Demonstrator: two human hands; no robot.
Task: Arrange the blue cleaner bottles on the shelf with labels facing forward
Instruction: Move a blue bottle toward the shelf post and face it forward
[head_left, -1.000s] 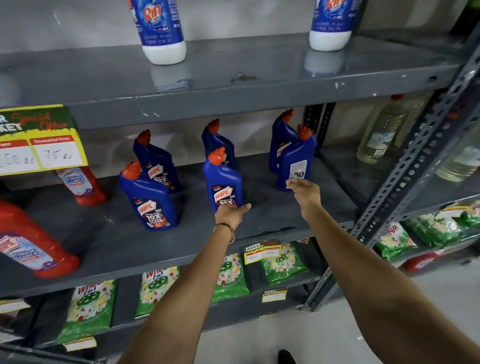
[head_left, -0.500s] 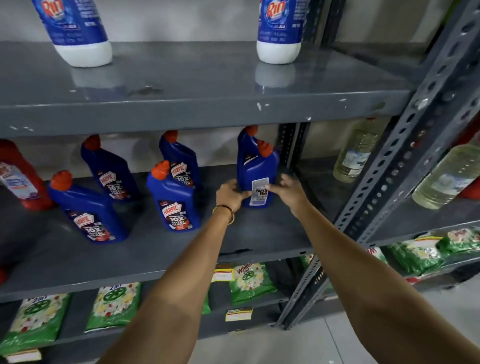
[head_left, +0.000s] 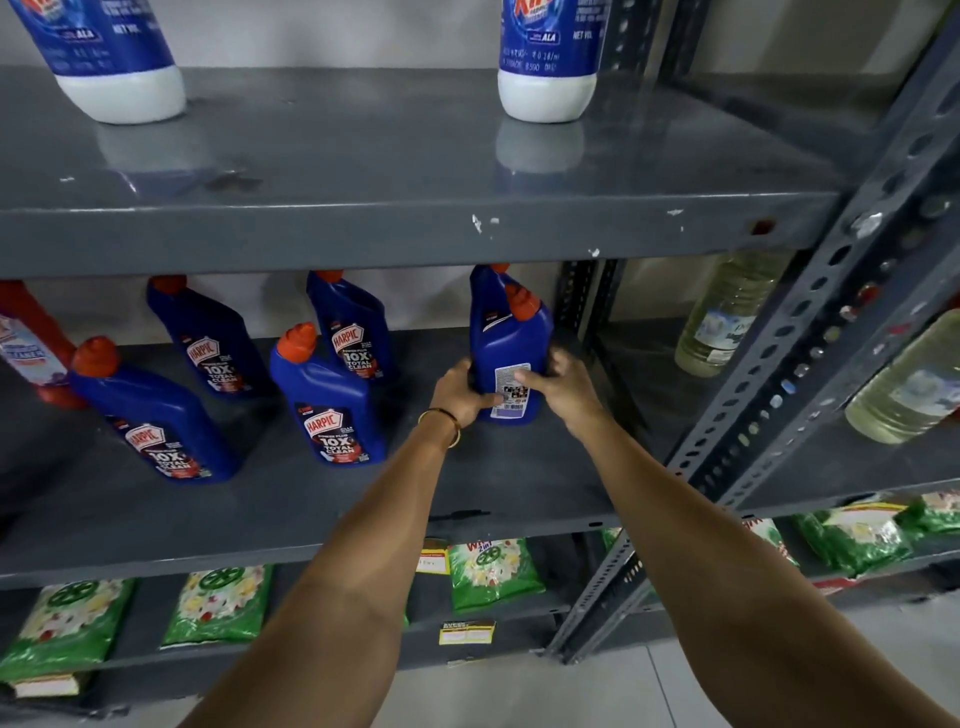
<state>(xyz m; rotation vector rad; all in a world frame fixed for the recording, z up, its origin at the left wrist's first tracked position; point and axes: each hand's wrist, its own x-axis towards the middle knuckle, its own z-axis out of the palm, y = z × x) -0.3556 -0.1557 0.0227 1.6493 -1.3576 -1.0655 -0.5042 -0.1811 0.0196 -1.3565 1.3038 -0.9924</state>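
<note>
Several blue cleaner bottles with orange caps stand on the grey middle shelf (head_left: 519, 483). Both hands grip the rightmost front bottle (head_left: 511, 343), whose white back label with barcode faces me. My left hand (head_left: 462, 389) wraps its left side and my right hand (head_left: 558, 387) its right side. Another blue bottle (head_left: 480, 291) stands right behind it, mostly hidden. To the left, the front-centre bottle (head_left: 330, 400), the front-left bottle (head_left: 156, 421) and two rear bottles (head_left: 213, 343) (head_left: 353, 332) show their front labels.
A red bottle (head_left: 31, 348) stands at the far left of the shelf. Two blue-and-white bottles (head_left: 545, 62) sit on the upper shelf. Clear oil bottles (head_left: 727, 312) fill the right bay behind a perforated upright (head_left: 810, 332). Green detergent packs (head_left: 493, 571) lie below.
My view has moved closer and to the right. Both hands reached in from in front of the bottles and closed around the rightmost front bottle.
</note>
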